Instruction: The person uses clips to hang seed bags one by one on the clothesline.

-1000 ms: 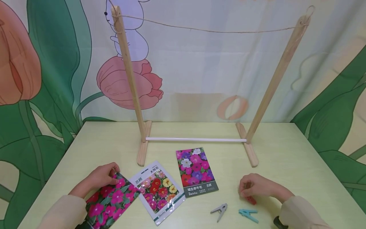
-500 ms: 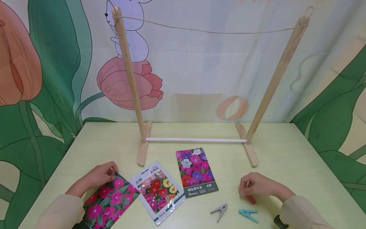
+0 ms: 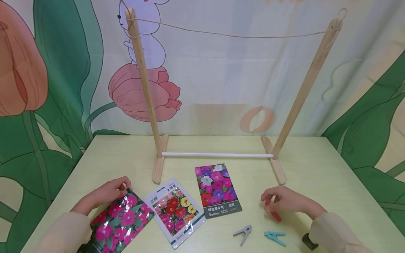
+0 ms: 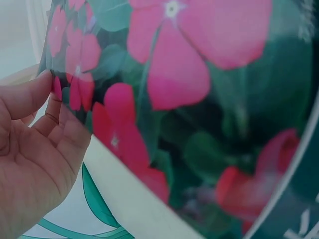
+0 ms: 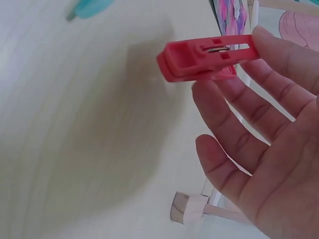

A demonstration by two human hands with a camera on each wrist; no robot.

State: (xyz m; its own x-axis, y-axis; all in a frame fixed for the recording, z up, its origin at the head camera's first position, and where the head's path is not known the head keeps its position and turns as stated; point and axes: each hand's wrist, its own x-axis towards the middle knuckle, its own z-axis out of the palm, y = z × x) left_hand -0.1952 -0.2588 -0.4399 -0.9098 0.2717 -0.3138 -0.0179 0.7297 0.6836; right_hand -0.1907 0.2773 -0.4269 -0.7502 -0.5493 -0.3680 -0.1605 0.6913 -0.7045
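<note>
My left hand [image 3: 111,191] pinches the upper corner of a seed packet [image 3: 123,221] printed with pink flowers, at the table's left front. In the left wrist view, thumb and fingers [image 4: 40,134] grip the packet's edge, and the packet [image 4: 199,124] fills most of that view. Over the right side of the table, my right hand [image 3: 288,200] holds a red clothespin [image 3: 272,211] between thumb and fingertips. The right wrist view shows the red clothespin [image 5: 209,57] with its spring, its far end pointing away from the hand [image 5: 269,134].
Two more flower seed packets, one white-bordered [image 3: 178,214] and one dark-bottomed [image 3: 218,189], lie mid-table. A grey clothespin [image 3: 243,233] and a blue clothespin [image 3: 274,237] lie near the right hand. Behind stands a wooden frame [image 3: 143,84] with a string [image 3: 234,35] between its posts.
My right hand has lifted slightly, raising the red clothespin, which now shows more. My left hand and its packet have shifted slightly left and upward.
</note>
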